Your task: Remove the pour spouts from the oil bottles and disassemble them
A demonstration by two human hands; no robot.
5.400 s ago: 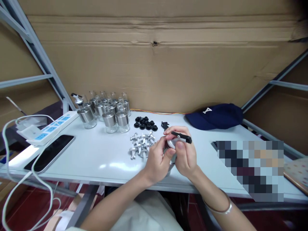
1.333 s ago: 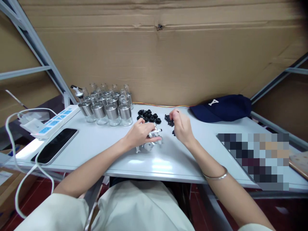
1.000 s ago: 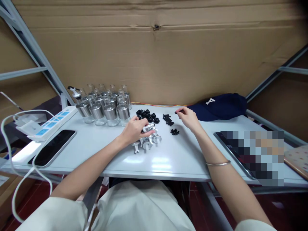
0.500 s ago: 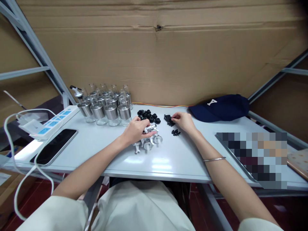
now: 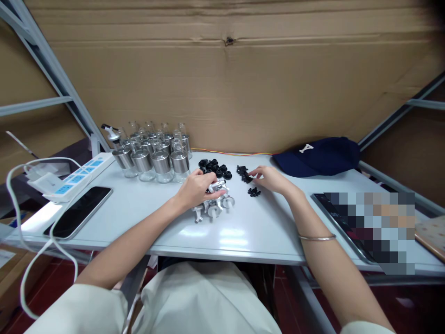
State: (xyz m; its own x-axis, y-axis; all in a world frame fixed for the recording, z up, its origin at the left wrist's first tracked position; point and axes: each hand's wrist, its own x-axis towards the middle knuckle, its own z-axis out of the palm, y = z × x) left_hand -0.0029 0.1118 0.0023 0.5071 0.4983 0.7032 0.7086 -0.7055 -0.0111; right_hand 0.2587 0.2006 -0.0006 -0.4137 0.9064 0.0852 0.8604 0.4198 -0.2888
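1. Right hand point(image 5: 270, 178) is shifting rightward since last frame, fingers reaching small black plastic levers point(image 5: 242, 171); can't tell if pinching.
2. One steel-banded glass bottle point(image 5: 123, 159) is wearing a silver-and-black spout point(image 5: 112, 134); other bottles point(image 5: 161, 162) are standing bare-necked.
3. Left hand point(image 5: 196, 189) is pinching a glossy silver spout piece point(image 5: 218, 186), dark-ended, above similar loose pieces point(image 5: 213, 212).

Left arm point(image 5: 139, 239): stretches forward; left hand point(image 5: 196, 189) curls in a grip, thumb point(image 5: 216, 194) extended. Right arm point(image 5: 328, 262): reaches forward; right hand point(image 5: 273, 180) angles inward, fingers point(image 5: 259, 170) pointing left.
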